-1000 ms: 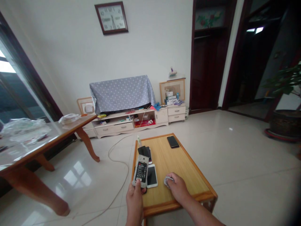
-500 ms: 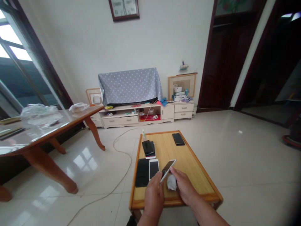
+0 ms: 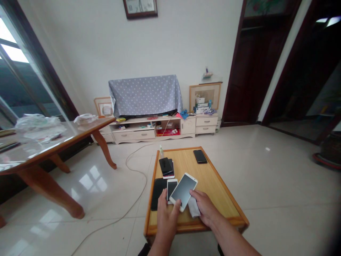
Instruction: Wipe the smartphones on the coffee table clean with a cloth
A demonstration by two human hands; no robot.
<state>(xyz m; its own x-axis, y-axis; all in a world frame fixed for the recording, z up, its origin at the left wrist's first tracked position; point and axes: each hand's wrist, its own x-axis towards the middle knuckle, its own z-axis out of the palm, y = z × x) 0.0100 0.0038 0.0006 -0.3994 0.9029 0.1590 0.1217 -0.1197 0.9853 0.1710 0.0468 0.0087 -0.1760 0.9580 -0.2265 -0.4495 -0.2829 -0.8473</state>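
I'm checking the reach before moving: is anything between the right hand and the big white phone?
Nothing visible: the fingers of the right hand reach the edge of the white phone. The cloth lies below them, beside the phone.

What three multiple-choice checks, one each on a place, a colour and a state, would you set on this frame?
1. Where does the lone black smartphone lie? A on the glass-topped table; B on the low wooden table; C on the tiled floor.
2. What colour is the crumpled cloth by the right hand? A white; B blue; C red.
3. How does the large white-framed smartphone at the left hand lie? A back up; B screen lit; C screen up, unlit.

1 B: it sits near that table's far edge.
2 A: pale fabric shows beside the fingers.
3 C: blank grey glass faces upward.
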